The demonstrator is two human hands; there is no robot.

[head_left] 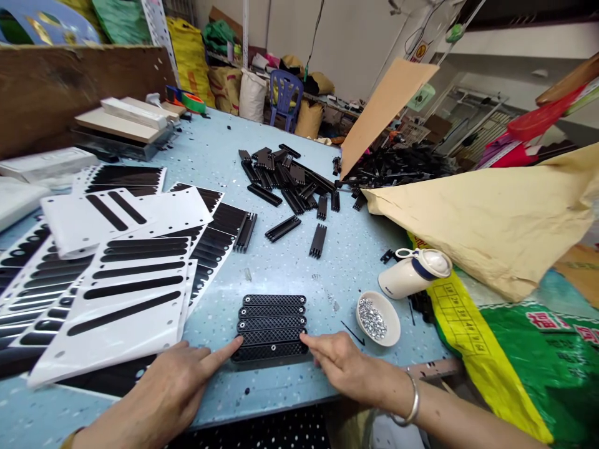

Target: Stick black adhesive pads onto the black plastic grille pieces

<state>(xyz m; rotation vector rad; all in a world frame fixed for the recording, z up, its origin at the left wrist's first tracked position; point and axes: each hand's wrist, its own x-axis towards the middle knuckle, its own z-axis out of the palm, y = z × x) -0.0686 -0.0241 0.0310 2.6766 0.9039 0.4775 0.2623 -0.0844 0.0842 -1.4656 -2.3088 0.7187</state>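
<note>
White sheets point(121, 337) with black stickers overlap along the left side of the table point(346, 280), probably put there to leave the middle for the hands. The left hand point(173, 380) reaches in from the near edge, its index finger out straight and touching the left end of a strip, the others bent and gripping nothing. The black strips point(274, 323) lie side by side in front of the person; the snug row likely keeps them steady and easy to reach at both ends. Small metal rings sit at several strip ends, and one sits midway on the nearest strip. Beyond them, bars point(294, 178) lie in a loose heap. The right hand point(346, 365) mirrors the left: index finger extended to the strips' right end, remaining fingers curled, closed on nothing I can make out. Just right of it, the bowl point(395, 324) holds metal bits point(372, 318), seemingly kept close for picking. The bottle point(402, 277) leans behind the bowl.

As for edges, the sheets come close to the left wrist, so a sideways sweep could drag them. Blue surface separates the strips from the heap, giving room forward. Rightward, the bowl limits travel, with the bag point(538, 368) past the table's edge.
</note>
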